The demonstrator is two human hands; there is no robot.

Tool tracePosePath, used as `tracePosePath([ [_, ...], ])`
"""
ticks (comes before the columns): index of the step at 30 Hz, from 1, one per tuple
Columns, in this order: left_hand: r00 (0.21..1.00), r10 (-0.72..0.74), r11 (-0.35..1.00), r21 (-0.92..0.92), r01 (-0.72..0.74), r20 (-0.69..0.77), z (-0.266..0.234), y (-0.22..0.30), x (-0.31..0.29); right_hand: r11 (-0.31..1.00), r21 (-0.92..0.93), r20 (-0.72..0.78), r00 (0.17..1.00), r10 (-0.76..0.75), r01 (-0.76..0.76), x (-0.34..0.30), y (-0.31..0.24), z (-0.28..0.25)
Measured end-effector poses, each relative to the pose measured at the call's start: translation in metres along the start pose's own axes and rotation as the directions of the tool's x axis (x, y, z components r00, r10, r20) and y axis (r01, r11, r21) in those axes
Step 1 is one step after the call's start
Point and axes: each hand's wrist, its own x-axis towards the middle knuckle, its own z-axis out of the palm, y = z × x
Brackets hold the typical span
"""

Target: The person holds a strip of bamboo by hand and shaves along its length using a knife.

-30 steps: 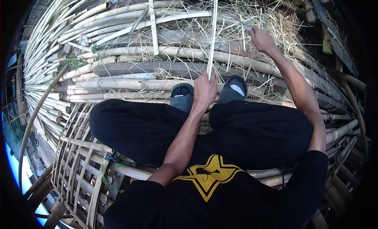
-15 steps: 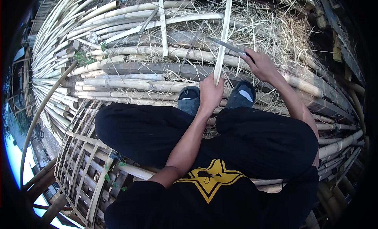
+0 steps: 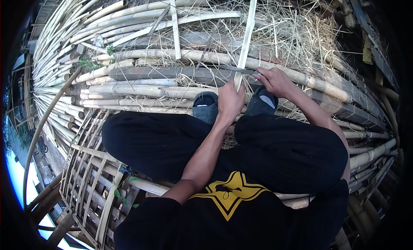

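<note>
A long pale bamboo strip [image 3: 248, 32] points away from me, its near end wrapped in the fingers of my left hand [image 3: 231, 98]. In my right hand [image 3: 276, 81] is the handle of a knife, mostly covered by the fingers. The knife's grey blade [image 3: 240, 69] points left and lies across the strip, just beyond my left hand; whether it cuts into the strip I cannot tell. Both hands are in front of my sandals [image 3: 205, 106], between my knees.
Bamboo poles [image 3: 142, 92] cover the ground ahead and to the left. Thin shavings [image 3: 297, 39] are heaped at the far right. Other split strips [image 3: 175, 28] lie on the poles. A woven bamboo lattice [image 3: 92, 177] is by my left side, near a curved pole [image 3: 45, 121].
My right hand has come nearer and a little left, bringing the knife blade down along the strip to just beyond my left hand. The left hand keeps its grip.
</note>
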Motion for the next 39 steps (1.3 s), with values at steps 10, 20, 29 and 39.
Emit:
tracePosePath([
  [10, 0.998, -0.037, 0.999, -0.018, 0.038, 0.052, -0.013, 0.005, 0.0, 0.941, -0.142, -0.246, 0.932, 0.265, -0.306, 0.037, 0.056, -0.031],
  [20, 1.0, -0.001, 0.995, -0.099, 0.001, 0.004, -0.011, 0.016, -0.008, 0.816, 0.359, -0.669, 0.485, 0.563, -0.452, -0.004, 0.102, -0.139],
  [29, 0.999, 0.038, 0.999, 0.032, -0.037, -0.03, -0.006, -0.001, -0.001, 0.992, 0.075, -0.071, 0.992, 0.105, -0.1, 0.003, -0.004, -0.014],
  [39, 0.997, 0.066, 0.981, 0.188, -0.056, -0.046, -0.009, 0.001, -0.006, 0.998, -0.063, -0.026, 1.0, -0.013, 0.011, 0.0, 0.0, -0.01],
])
